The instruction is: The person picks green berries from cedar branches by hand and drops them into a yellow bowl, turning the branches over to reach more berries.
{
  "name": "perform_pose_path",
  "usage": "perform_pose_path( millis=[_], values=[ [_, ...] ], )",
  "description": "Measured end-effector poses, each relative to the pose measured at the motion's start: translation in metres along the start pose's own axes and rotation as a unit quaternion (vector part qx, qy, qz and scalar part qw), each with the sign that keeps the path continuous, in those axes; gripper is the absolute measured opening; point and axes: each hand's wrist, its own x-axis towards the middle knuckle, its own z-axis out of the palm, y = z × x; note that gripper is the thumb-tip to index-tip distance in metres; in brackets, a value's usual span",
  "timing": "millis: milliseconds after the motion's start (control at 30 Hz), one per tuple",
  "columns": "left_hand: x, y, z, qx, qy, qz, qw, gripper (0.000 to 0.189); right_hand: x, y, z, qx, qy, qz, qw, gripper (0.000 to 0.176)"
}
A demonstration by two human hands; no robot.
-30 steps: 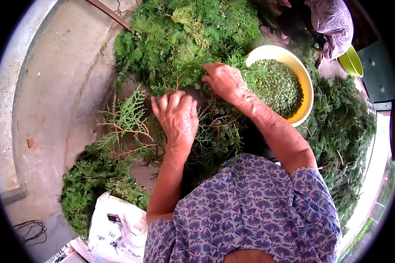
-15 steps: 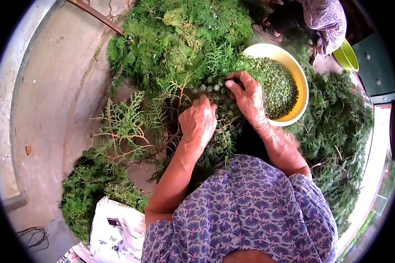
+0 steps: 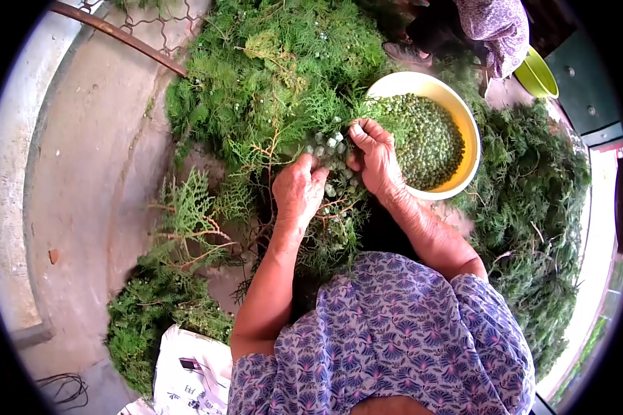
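Observation:
A leafy evergreen branch with pale green seed cones lies across the middle, over my lap. My left hand is closed on this branch just left of the cone cluster. On the cluster's right side, my right hand has thumb and fingers pinched together at the cones; what exactly lies between the fingertips is hidden. Right behind that hand stands a yellow basin, its pale rim close to my wrist. Many small round green cones fill much of it.
A big heap of cut evergreen branches lies ahead, another heap at right. Beyond the basin sits another person in patterned clothing, near a lime-green basin. A white printed sack lies at lower left, beside more greenery.
The view has shifted slightly, so the basin and heaps sit a little further left. Both hands stay at the cone cluster, the right fingers having moved slightly over it.

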Motion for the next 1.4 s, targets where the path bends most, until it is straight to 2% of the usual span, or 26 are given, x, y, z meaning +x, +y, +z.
perform_pose_path(
  millis=[33, 100, 133, 267, 300, 367, 400, 433, 500, 567, 633, 700, 767, 900, 967, 1100, 1200, 1233, 1300, 1333, 1367, 1400],
  values=[
    [0.002, 0.003, -0.004, 0.002, 0.001, 0.004, 1.000, 0.019, 0.001, 0.002, 0.001, 0.002, 0.000, -0.003, 1.000, 0.012],
    [0.004, 0.010, -0.013, -0.039, -0.040, -0.050, 0.997, 0.023, 0.002, 0.004, 0.000, 0.139, -0.022, 0.017, 0.990, 0.011],
    [0.005, 0.014, -0.017, -0.032, -0.027, -0.062, 0.997, 0.021, 0.003, 0.003, 0.000, 0.170, -0.014, 0.043, 0.984, 0.011],
    [0.012, 0.031, -0.053, 0.053, -0.009, 0.012, 0.998, 0.018, -0.003, -0.011, 0.012, 0.218, -0.004, 0.054, 0.975, 0.012],
    [0.013, 0.040, -0.070, 0.094, -0.054, 0.011, 0.994, 0.018, -0.003, -0.011, 0.009, 0.227, -0.045, 0.065, 0.971, 0.011],
    [0.011, 0.044, -0.093, 0.112, -0.077, 0.032, 0.990, 0.020, -0.013, -0.023, 0.016, 0.105, -0.056, 0.045, 0.992, 0.014],
    [0.007, 0.053, -0.107, 0.078, -0.127, -0.006, 0.989, 0.021, -0.017, -0.022, 0.013, 0.087, -0.094, 0.025, 0.991, 0.017],
    [0.002, 0.051, -0.108, 0.129, -0.132, 0.003, 0.983, 0.023, -0.025, -0.024, 0.013, 0.074, -0.107, 0.020, 0.991, 0.015],
    [-0.007, 0.041, -0.096, 0.129, -0.142, -0.034, 0.981, 0.028, -0.035, -0.021, 0.009, 0.048, -0.092, 0.042, 0.994, 0.014],
    [-0.013, 0.024, -0.078, 0.018, -0.147, -0.068, 0.987, 0.034, -0.031, -0.010, 0.001, 0.054, -0.090, 0.068, 0.992, 0.013],
    [-0.019, -0.001, -0.053, -0.121, -0.071, -0.030, 0.990, 0.029, -0.028, -0.005, -0.004, 0.045, -0.074, 0.080, 0.993, 0.012],
    [-0.019, -0.007, -0.039, -0.183, -0.022, -0.061, 0.981, 0.023, -0.027, -0.005, -0.004, 0.026, -0.066, 0.090, 0.993, 0.011],
    [-0.016, -0.004, -0.036, -0.228, -0.002, -0.106, 0.968, 0.021, -0.024, -0.003, -0.004, 0.007, -0.068, 0.078, 0.995, 0.011],
    [-0.016, -0.003, -0.023, -0.292, 0.040, -0.108, 0.949, 0.019, -0.019, -0.006, 0.002, 0.020, -0.052, 0.072, 0.996, 0.014],
    [-0.013, 0.006, -0.020, -0.390, 0.064, -0.086, 0.915, 0.017, -0.015, -0.003, -0.001, 0.022, -0.048, 0.074, 0.996, 0.014],
    [-0.008, 0.004, -0.013, -0.325, 0.105, 0.021, 0.940, 0.018, -0.004, 0.000, -0.006, 0.004, -0.037, 0.070, 0.997, 0.013],
    [-0.007, 0.002, -0.009, -0.317, 0.095, 0.049, 0.942, 0.019, 0.004, -0.003, -0.006, 0.143, 0.017, 0.138, 0.980, 0.019],
    [-0.006, 0.002, -0.008, -0.312, 0.092, 0.063, 0.943, 0.019, 0.012, -0.002, -0.018, 0.221, 0.037, 0.171, 0.959, 0.018],
    [-0.007, -0.001, -0.006, -0.317, 0.094, 0.059, 0.942, 0.019, 0.020, 0.003, -0.031, 0.287, -0.006, 0.181, 0.941, 0.016],
    [-0.006, -0.002, -0.006, -0.281, 0.106, 0.082, 0.950, 0.019, 0.009, -0.008, -0.020, 0.229, 0.020, 0.134, 0.964, 0.010],
    [-0.006, -0.002, -0.006, -0.244, 0.119, 0.103, 0.957, 0.018, -0.001, -0.020, -0.011, 0.227, 0.020, 0.134, 0.964, 0.010],
    [-0.006, -0.002, -0.006, -0.242, 0.121, 0.103, 0.957, 0.019, -0.011, -0.032, -0.003, 0.188, -0.003, 0.091, 0.978, 0.007]
  ],
)
